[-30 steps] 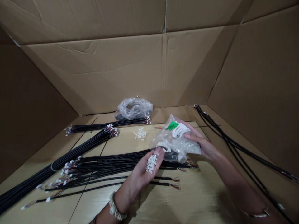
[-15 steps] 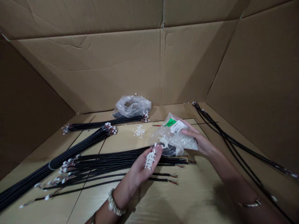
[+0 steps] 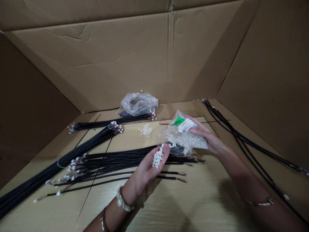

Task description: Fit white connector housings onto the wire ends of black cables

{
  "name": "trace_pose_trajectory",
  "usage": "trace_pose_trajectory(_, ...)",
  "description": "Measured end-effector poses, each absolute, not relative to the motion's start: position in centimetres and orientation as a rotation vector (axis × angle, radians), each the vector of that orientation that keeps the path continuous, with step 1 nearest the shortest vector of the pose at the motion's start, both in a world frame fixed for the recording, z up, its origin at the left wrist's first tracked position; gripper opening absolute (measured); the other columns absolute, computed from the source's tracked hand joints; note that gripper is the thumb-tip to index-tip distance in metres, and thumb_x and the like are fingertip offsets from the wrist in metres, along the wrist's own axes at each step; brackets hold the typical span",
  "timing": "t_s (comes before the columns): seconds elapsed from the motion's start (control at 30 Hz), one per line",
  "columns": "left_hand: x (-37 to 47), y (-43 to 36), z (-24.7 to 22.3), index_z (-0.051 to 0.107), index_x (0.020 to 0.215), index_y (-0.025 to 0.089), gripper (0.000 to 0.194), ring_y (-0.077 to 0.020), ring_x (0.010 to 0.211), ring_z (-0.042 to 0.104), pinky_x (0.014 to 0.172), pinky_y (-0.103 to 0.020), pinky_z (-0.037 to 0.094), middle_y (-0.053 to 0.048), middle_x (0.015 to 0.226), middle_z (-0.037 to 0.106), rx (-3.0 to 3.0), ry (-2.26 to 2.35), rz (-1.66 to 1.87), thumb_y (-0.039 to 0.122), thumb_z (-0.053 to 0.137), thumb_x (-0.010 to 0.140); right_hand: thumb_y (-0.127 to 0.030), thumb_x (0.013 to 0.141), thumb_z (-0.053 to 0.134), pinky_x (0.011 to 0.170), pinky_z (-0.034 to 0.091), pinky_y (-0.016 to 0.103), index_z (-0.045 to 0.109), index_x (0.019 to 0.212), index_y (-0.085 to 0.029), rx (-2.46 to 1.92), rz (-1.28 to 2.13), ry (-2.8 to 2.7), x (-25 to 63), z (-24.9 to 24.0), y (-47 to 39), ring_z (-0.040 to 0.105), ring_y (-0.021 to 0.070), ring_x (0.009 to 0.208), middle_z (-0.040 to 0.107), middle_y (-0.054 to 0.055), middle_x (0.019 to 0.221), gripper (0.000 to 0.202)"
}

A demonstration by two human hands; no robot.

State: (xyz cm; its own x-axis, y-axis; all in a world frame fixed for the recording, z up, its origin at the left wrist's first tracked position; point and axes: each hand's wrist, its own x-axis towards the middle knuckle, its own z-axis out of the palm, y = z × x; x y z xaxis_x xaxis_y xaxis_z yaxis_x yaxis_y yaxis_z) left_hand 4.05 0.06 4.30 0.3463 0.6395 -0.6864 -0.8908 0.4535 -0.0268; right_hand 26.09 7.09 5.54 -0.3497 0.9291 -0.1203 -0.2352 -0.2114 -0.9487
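Two hands at work, head view: both meet above a wooden tabletop [image 3: 205, 206] walled in by brown cardboard [image 3: 108, 71].
Left hand [image 3: 151, 166]: palm up and cupped, fingers loosely open, cradling a small heap of white connector housings [image 3: 157, 159].
Right hand [image 3: 209, 140]: fingers closed on a clear plastic bag [image 3: 182, 137] bearing a green tag and a white label; the bag is tipped, its mouth just above the left palm.
Bag contents: apparently more of the same white pieces, though the plastic blurs them.
Beneath the hands: a spread of black cables [image 3: 116, 162] with coloured wire ends, lying on the tabletop.
Left side: a longer black cable bundle [image 3: 72, 153] running diagonally, tipped with white plugs.
Far centre: a little pile of loose white housings [image 3: 145, 130], and behind it a crumpled clear bag [image 3: 138, 103] against the cardboard.
Right edge: more black cables [image 3: 241, 138] trailing along the wall.
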Motion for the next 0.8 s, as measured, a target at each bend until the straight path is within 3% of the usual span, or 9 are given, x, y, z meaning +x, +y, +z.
trace_pose_trajectory(0.3,3.5,0.2,3.0,0.053,0.131,0.002,0.037,-0.0234,0.090,0.075,0.082,-0.032,0.063,-0.017,0.098,0.074,-0.462,0.604,1.048,0.016,0.039,0.100,-0.036,0.071,0.076,0.087,0.056,0.037,0.055,0.134,-0.032,-0.937,1.664,-1.200,26.1,5.9,7.1,0.066,0.0275,0.109,0.070,0.003,0.121,0.066)
trace_pose_trajectory(0.57,3.8,0.3,3.3,0.051,0.134,0.004,0.037,-0.0195,0.079,0.076,0.078,-0.028,0.063,-0.014,0.088,0.075,-0.404,0.654,1.027,0.015,0.038,0.100,-0.034,0.070,0.078,0.087,0.056,0.037,0.057,0.133,-0.034,-0.922,1.681,-1.132,26.1,5.9,7.0,0.067,0.0280,0.107,0.072,0.001,0.119,0.067)
trace_pose_trajectory(0.8,3.1,0.6,1.5,0.045,0.140,0.006,0.041,-0.0175,0.087,0.075,0.088,-0.026,0.059,-0.012,0.094,0.075,-0.332,0.609,1.007,0.015,0.039,0.100,-0.034,0.070,0.076,0.085,0.057,0.036,0.058,0.132,-0.035,-0.913,1.684,-1.195,25.8,6.0,6.7,0.067,0.0271,0.109,0.070,0.000,0.123,0.064)
